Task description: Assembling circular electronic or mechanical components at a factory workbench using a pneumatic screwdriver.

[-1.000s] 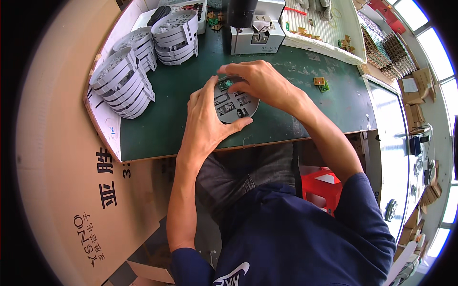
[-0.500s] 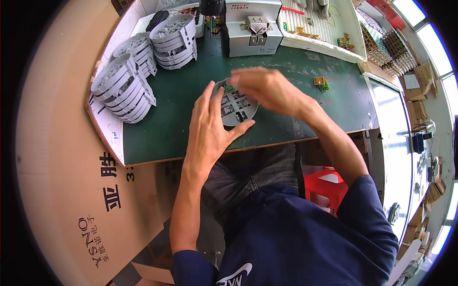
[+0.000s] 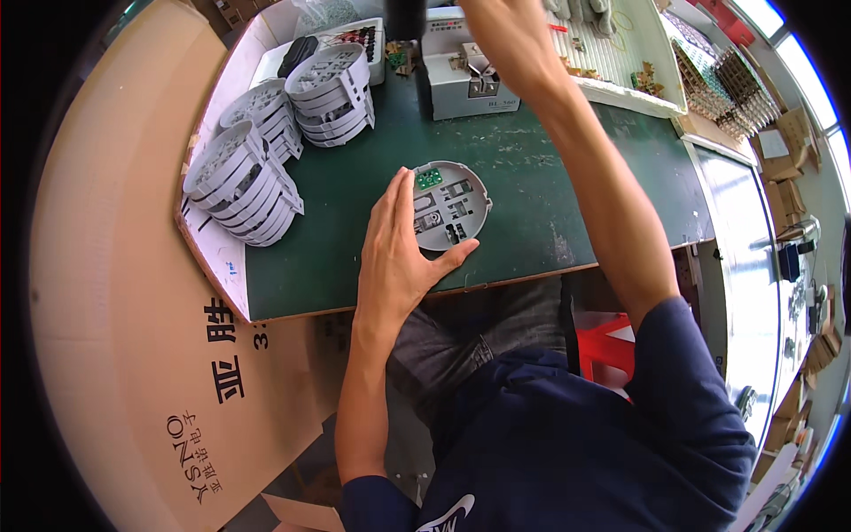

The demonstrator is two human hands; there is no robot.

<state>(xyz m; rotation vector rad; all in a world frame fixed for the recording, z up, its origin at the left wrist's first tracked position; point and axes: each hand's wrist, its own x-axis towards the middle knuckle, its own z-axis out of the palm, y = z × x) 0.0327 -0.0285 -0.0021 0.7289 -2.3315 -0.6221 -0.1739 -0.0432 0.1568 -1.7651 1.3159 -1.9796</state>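
On the green bench mat lies a round grey plastic housing (image 3: 471, 208) with moulded compartments, dark metal-looking parts and a small green circuit board (image 3: 429, 179) near its far edge. My left hand (image 3: 394, 235) grips the housing from the left, thumb at the near rim and fingers along the left side. Stretched far forward, my right hand (image 3: 501, 22) is over the grey box-shaped machine (image 3: 474, 100), beside a dark upright cylinder (image 3: 406, 19). Its fingers are cut off by the top edge, so whatever they touch is hidden.
Stacks of similar grey housings (image 3: 244, 191) stand at the left, against the bench's white raised border. A white tray (image 3: 634, 97) with small brass-coloured parts and gloves lies at the far right. Behind the stacks is a white box (image 3: 377, 53) of small parts. Cartons (image 3: 780, 151) stand farther right.
My right hand has left the housing and moved forward to the machine. Its forearm now covers the spot where small yellow and green parts lay. My left hand stays on the housing.
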